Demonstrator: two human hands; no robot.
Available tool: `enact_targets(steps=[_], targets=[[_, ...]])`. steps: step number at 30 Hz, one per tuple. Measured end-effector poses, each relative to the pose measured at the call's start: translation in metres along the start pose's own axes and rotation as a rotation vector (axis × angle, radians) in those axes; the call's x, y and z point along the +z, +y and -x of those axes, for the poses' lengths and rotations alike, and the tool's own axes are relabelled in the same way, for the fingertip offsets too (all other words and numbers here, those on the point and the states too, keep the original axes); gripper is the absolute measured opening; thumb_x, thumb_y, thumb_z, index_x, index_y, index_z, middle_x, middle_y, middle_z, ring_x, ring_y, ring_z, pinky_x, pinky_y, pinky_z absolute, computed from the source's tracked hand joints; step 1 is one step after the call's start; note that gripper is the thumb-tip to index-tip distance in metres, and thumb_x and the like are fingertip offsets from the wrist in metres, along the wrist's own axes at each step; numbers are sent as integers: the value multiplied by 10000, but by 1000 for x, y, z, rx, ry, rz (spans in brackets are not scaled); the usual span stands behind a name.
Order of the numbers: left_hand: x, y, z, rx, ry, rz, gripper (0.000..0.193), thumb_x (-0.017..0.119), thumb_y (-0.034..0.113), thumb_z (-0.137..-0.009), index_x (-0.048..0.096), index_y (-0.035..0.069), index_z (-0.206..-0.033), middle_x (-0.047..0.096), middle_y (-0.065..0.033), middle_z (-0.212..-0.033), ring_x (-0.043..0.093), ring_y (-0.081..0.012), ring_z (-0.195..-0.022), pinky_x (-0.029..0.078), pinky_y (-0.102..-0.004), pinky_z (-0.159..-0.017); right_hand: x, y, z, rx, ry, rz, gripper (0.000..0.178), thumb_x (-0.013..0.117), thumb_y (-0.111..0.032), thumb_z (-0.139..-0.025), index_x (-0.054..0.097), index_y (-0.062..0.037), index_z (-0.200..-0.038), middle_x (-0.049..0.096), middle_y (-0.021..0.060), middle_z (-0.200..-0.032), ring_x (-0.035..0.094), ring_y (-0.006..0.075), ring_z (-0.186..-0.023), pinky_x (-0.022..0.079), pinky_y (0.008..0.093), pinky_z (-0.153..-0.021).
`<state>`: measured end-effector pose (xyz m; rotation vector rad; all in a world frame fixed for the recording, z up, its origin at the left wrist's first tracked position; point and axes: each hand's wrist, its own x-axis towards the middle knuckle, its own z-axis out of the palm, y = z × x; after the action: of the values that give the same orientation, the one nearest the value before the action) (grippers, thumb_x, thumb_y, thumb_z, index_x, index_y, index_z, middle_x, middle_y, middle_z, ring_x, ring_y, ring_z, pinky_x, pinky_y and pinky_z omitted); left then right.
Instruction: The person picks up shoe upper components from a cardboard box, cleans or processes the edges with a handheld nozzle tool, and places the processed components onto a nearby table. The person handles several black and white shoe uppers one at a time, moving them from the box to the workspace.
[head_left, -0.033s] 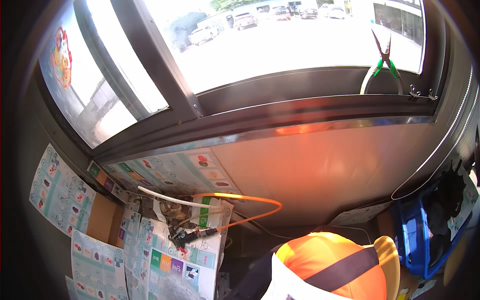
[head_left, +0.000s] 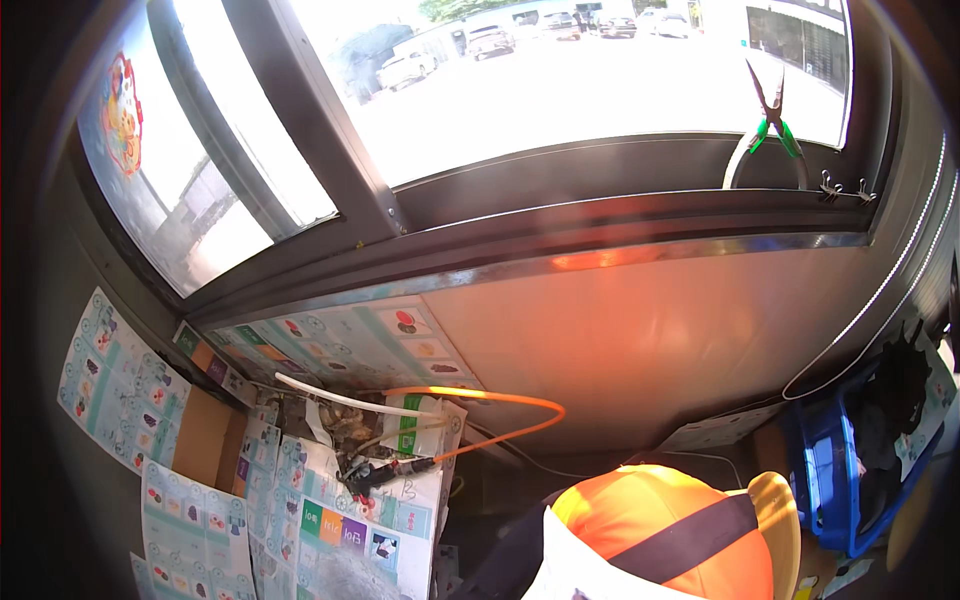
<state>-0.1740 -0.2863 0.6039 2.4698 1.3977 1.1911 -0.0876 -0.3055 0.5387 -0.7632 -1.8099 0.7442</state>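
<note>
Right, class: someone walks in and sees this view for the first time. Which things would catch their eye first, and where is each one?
Probably the orange cap with its dark stripe, at the bottom right of centre. Next, the orange cable looping over the printed cardboard at lower left. Then the green-handled pliers standing on the window ledge at upper right against the bright car park outside.

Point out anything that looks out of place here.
Green-handled pliers stand propped on the window ledge rather than with the work below. An orange cable loops loose over flattened printed cartons strewn on the floor.
</note>
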Motion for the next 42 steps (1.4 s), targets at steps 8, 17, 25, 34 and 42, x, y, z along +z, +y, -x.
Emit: enact_targets(steps=[8, 17, 25, 34, 42], targets=[[-50, -63, 28, -141, 211, -270, 400, 657, 4, -840, 697, 29, -1237, 672, -161, -1163, 658, -345, -1064, 535, -445, -971, 28, 7, -39, -51, -151, -116, 692, 580, 11, -848, 502, -102, -1526, 583, 184, -1456, 655, 400, -1176, 568, 444, -906], [-130, -67, 176, -638, 445, -443, 426, 710, -18, -804, 728, 82, -1217, 673, -150, -1115, 667, -382, -1030, 540, -414, -907, 35, -63, -71, -25, -636, -686, 711, 667, 96, -845, 559, -88, -1523, 533, 4, -687, 469, 97, -604, 391, 224, -587], [-147, -10, 267, -798, 513, -522, 441, 751, 70, -833, 731, 136, -1268, 679, -109, -1136, 669, -325, -1065, 544, -414, -938, 80, -281, -115, -745, -1032, -714, 799, 612, 120, -846, 393, 3, -1606, 542, 40, -593, 482, 127, -512, 435, 251, -564], [-175, -40, 269, -804, 528, -504, 472, 787, 74, -789, 711, 129, -1251, 659, -77, -1141, 665, -299, -1042, 557, -401, -881, 109, -218, -119, -326, -1777, -1472, 824, 434, -533, -1061, 449, 180, -1473, 728, 201, -946, 550, 140, -534, 428, 292, -530], [-178, -44, 288, -825, 673, -456, 414, 778, 82, -799, 726, 107, -1208, 665, -103, -1133, 668, -334, -1029, 554, -411, -878, 155, -142, -83, -305, -885, -329, 485, 784, -78, -887, 629, 29, -1335, 705, 152, -1222, 683, 273, -893, 548, 330, -800]])
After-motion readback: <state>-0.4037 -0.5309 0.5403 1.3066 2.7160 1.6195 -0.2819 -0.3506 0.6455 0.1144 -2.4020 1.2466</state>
